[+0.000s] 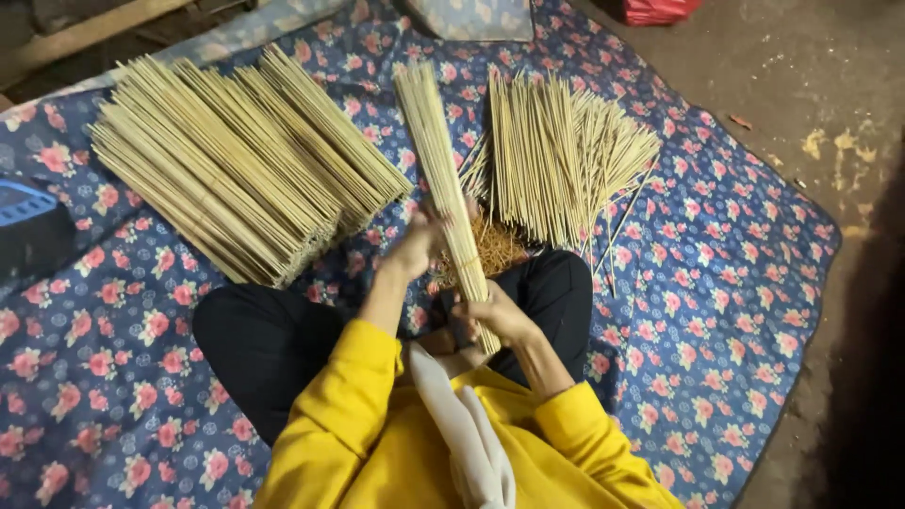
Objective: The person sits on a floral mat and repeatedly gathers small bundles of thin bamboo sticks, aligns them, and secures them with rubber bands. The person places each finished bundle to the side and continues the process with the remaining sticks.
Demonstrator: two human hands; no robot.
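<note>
I sit cross-legged on a blue floral cloth (735, 273). Both hands hold one long bundle of thin bamboo sticks (436, 151) that points away from me. My right hand (495, 316) grips its near end. My left hand (418, 243) is closed around its middle. Under the bundle, between my knees, lies a small heap of orange rubber bands (500, 247).
A large stack of tied stick bundles (236, 160) lies at the left. A loose fan of sticks (566, 155) spreads at the right. A blue object (28, 221) sits at the far left edge. Bare concrete floor (830, 113) borders the cloth on the right.
</note>
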